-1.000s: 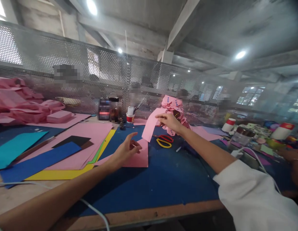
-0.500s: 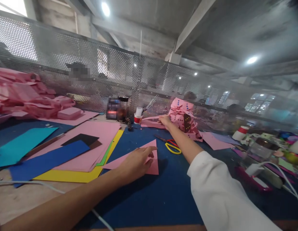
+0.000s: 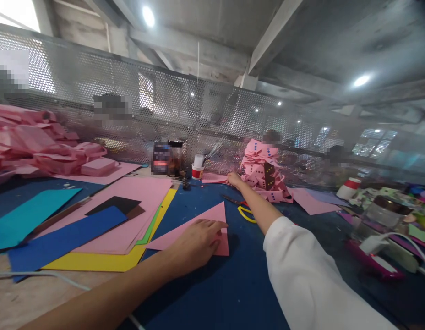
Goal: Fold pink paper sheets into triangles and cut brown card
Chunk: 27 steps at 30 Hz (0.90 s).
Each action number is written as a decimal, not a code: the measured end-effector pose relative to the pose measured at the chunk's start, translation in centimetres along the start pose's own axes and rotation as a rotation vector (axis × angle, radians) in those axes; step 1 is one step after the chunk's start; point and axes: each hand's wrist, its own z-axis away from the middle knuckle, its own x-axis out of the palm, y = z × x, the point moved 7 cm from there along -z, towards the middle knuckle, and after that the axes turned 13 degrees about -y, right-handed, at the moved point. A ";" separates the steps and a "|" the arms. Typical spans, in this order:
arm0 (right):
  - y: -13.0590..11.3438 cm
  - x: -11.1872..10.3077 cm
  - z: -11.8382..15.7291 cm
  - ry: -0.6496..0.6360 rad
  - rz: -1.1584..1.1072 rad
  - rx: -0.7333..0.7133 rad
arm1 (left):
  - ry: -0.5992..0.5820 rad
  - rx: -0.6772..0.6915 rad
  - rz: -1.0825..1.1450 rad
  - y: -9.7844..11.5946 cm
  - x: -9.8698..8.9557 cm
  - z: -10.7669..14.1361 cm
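Observation:
My left hand (image 3: 198, 243) rests on a pink paper triangle (image 3: 217, 213) on the dark blue mat (image 3: 205, 293), its fingers a little curled and apart. Farther off, my right hand (image 3: 235, 179) reaches to the end of some flat pink paper strips (image 3: 214, 178); its fingers are small and partly hidden, so a grip cannot be made out. Beside my right forearm lie scissors with red and yellow handles (image 3: 246, 213). A pile of pink paper pieces with coloured dots (image 3: 260, 172) stands just right of my right hand.
Pink sheets (image 3: 112, 233), a blue strip (image 3: 68, 233) and a teal sheet (image 3: 37, 215) lie at left, near a pink paper heap (image 3: 37, 142). A red-and-white cup (image 3: 198, 170) and a jar (image 3: 174, 160) stand behind. A clear container (image 3: 380, 215) is at right.
At the pink strips, my right hand has lowered, and the strip that was raised there now lies flat. My left hand stays on the triangle. The view has shifted slightly.

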 end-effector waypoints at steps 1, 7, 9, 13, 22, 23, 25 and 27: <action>-0.2 -0.5 0.3 0.005 0.036 -0.012 | 0.001 0.008 -0.003 0.0 0.0 0.0; -2.8 -3.4 3.3 0.010 0.203 -0.135 | 0.036 -0.004 -0.013 -0.4 -0.8 0.0; -4.0 -3.4 5.4 -0.003 0.235 -0.202 | 0.040 -0.067 -0.055 -1.0 -1.2 0.0; -4.5 -1.2 12.4 -0.079 0.277 -0.365 | 0.070 -0.226 -0.188 -2.7 -1.9 0.0; -1.0 7.5 27.6 -0.273 0.679 -0.953 | 0.043 -0.313 -0.210 -5.0 -1.6 0.3; -0.8 7.8 27.7 -0.261 0.684 -0.951 | 0.038 -0.316 -0.201 -5.1 -1.6 0.2; -0.5 7.9 27.7 -0.230 0.697 -0.944 | 0.028 -0.324 -0.181 -5.3 -1.7 0.2; -0.5 7.9 27.8 -0.200 0.712 -0.951 | 0.023 -0.334 -0.157 -5.8 -1.8 0.1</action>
